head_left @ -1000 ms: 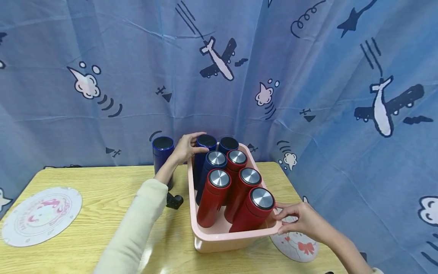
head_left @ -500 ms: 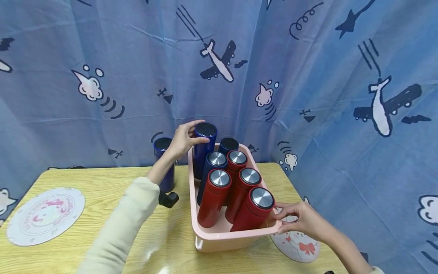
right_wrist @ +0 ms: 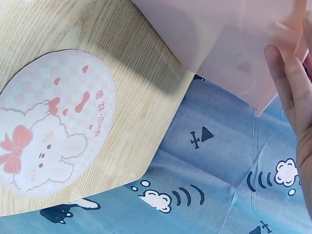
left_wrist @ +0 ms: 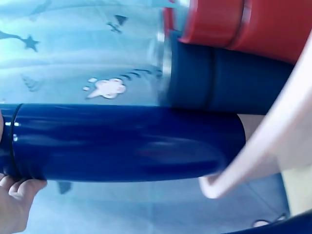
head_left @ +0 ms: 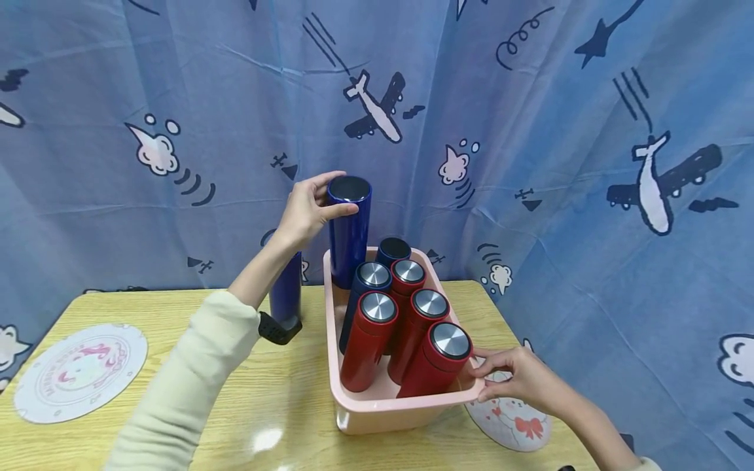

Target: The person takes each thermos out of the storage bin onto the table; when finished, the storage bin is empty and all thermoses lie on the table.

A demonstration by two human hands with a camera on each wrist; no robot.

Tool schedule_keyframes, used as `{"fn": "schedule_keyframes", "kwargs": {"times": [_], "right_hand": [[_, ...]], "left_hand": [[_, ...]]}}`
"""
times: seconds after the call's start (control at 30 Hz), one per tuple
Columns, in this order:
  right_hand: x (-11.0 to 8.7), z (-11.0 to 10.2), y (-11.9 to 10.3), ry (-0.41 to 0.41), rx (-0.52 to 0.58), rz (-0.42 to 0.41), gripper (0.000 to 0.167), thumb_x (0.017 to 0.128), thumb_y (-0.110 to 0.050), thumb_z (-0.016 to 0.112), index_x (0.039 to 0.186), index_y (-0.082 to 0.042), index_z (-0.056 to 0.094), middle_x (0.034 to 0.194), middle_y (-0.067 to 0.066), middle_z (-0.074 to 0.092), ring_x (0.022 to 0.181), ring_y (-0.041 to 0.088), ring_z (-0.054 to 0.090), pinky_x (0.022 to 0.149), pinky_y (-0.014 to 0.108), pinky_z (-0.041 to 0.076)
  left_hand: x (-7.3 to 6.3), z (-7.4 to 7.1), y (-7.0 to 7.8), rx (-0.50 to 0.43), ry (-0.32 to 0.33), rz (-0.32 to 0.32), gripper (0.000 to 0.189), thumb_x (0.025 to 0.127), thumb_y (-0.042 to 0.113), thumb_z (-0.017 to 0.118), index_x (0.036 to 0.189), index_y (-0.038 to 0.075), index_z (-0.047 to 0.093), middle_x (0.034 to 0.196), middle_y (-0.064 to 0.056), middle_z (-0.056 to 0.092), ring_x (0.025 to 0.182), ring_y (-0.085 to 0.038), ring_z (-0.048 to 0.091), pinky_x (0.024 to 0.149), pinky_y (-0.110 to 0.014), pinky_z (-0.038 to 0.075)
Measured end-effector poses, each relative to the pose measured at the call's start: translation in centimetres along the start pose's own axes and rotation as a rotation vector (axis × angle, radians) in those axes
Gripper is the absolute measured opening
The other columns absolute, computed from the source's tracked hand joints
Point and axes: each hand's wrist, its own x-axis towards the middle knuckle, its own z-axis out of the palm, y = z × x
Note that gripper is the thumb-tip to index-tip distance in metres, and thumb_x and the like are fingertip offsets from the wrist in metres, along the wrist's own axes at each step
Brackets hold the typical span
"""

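Note:
My left hand (head_left: 309, 209) grips a glossy blue thermos (head_left: 349, 242) near its black-topped lid, with the thumb at the near side. The thermos stands upright, raised high, its lower end still inside the far left corner of the pink bin (head_left: 406, 405). In the left wrist view its blue body (left_wrist: 126, 141) passes beside the bin's rim (left_wrist: 263, 131). My right hand (head_left: 518, 379) pinches the bin's rim at the near right corner. Inside the bin stand several red thermoses (head_left: 368, 347), a dark blue one with a steel lid (head_left: 372, 278) and another with a black lid (head_left: 394, 248).
Left of the bin, another blue thermos (head_left: 287, 294) stands on the wooden table (head_left: 194, 347), partly behind my left arm. A round white mat (head_left: 82, 373) lies at the left, and a rabbit-print mat (head_left: 518, 418) lies at the right. A blue patterned curtain (head_left: 235, 131) hangs behind.
My left hand has lifted the blue thermos upward, so much more of its body shows above the bin's rim. My right hand keeps its hold on the rim, and the bin has hardly moved.

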Motion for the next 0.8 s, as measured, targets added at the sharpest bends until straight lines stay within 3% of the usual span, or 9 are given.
{"fn": "schedule_keyframes", "kwargs": {"times": [0.2,0.37,0.63,0.8], "right_hand": [[0.0,0.1,0.0,-0.001,0.013,-0.008,0.026,0.071,-0.020,0.083,0.092,-0.004,0.077,0.112,0.030,0.063,0.112,-0.010,0.047,0.072,0.018,0.055],[0.0,0.0,0.0,-0.002,0.002,-0.008,0.026,0.071,-0.020,0.083,0.092,-0.005,0.077,0.114,0.031,0.062,0.112,-0.010,0.046,0.072,0.018,0.055],[0.0,0.1,0.1,-0.002,-0.013,0.008,0.027,0.071,-0.021,0.083,0.091,-0.005,0.077,0.114,0.031,0.061,0.111,-0.010,0.047,0.072,0.018,0.054],[0.1,0.1,0.2,0.000,-0.028,0.002,0.027,0.070,-0.022,0.083,0.091,-0.006,0.077,0.113,0.031,0.062,0.110,-0.009,0.048,0.072,0.017,0.054]], "left_hand": [[-0.6,-1.1,2.9,-0.040,0.028,-0.001,0.063,0.083,0.004,0.072,0.141,0.009,0.048,0.130,-0.011,0.060,0.113,-0.024,0.061,0.096,-0.032,0.048],[-1.2,-2.0,4.5,-0.038,0.014,0.001,0.062,0.083,0.002,0.072,0.140,0.008,0.048,0.128,-0.012,0.061,0.112,-0.023,0.062,0.097,-0.032,0.048],[-2.7,-3.7,5.1,-0.005,-0.020,-0.018,0.056,0.085,0.002,0.070,0.138,0.005,0.050,0.122,-0.016,0.064,0.104,-0.019,0.065,0.099,-0.035,0.046],[-3.9,-5.1,5.2,0.065,-0.042,-0.033,0.053,0.087,0.006,0.070,0.137,0.007,0.052,0.104,-0.004,0.071,0.093,-0.011,0.066,0.098,-0.036,0.047]]}}
